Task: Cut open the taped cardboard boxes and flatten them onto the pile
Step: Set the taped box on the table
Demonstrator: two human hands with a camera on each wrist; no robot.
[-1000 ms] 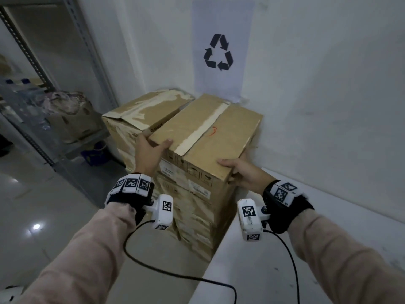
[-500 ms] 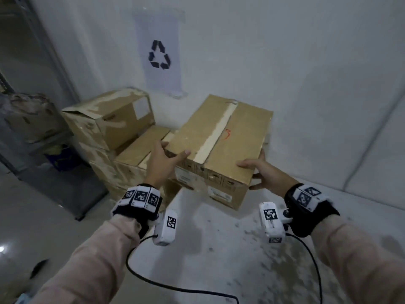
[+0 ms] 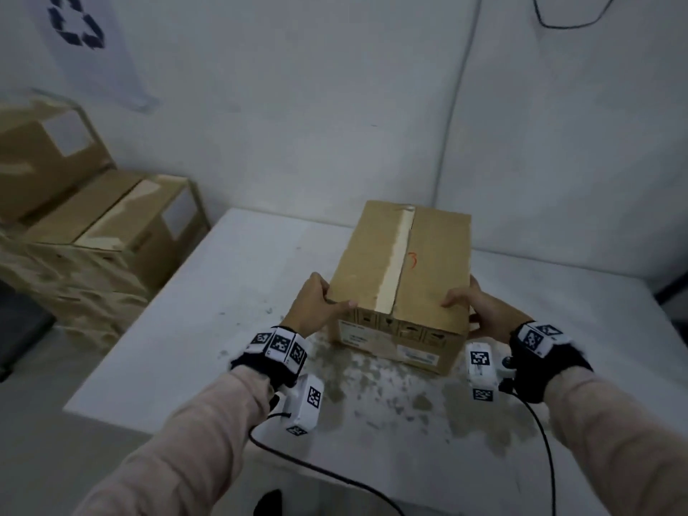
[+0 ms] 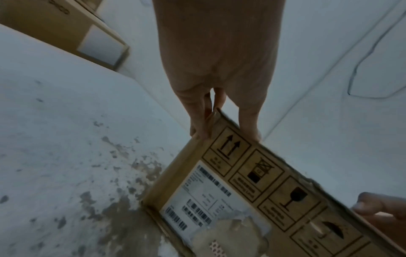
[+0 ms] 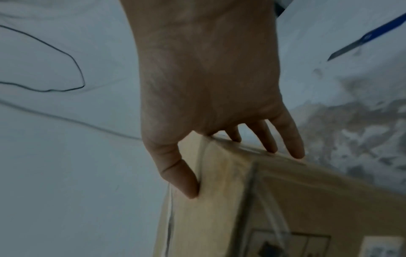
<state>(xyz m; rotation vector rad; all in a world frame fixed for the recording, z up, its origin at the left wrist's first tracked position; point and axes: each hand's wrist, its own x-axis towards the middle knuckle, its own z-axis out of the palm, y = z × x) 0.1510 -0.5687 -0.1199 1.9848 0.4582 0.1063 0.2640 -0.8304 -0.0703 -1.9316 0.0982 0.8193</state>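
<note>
Close to the person, two sleeves reach out over the white bench (image 3: 156, 351), which has grey worn spots on it. Just past the sleeves, the left hand (image 3: 316, 307) holds the near left corner of the brown box (image 3: 405, 277). Its thumb lies on top and its fingers (image 4: 198, 120) curl around the side. The right hand (image 3: 480, 310) holds the near right corner the same way, with the thumb on top and the fingers (image 5: 294, 144) down the side. So each grip is closed on the box.

Between the two hands, the box sits on the bench, or very nearly so; I cannot tell if it is fully down. A strip of pale tape (image 3: 396, 262) runs along the top from the near edge to the far edge. It looks whole. On the near face, below the hands, there is a white label (image 4: 211, 196).

Off to the right of the right hand, a blue knife (image 5: 360, 41) lies on the bench, well apart from the box.

Far to the left of the left hand, more closed boxes (image 3: 96, 232) are stacked by the wall.

I think the job has only just begun. This box still needs cutting and flattening, and the others wait too. I see no flat pile yet.
</note>
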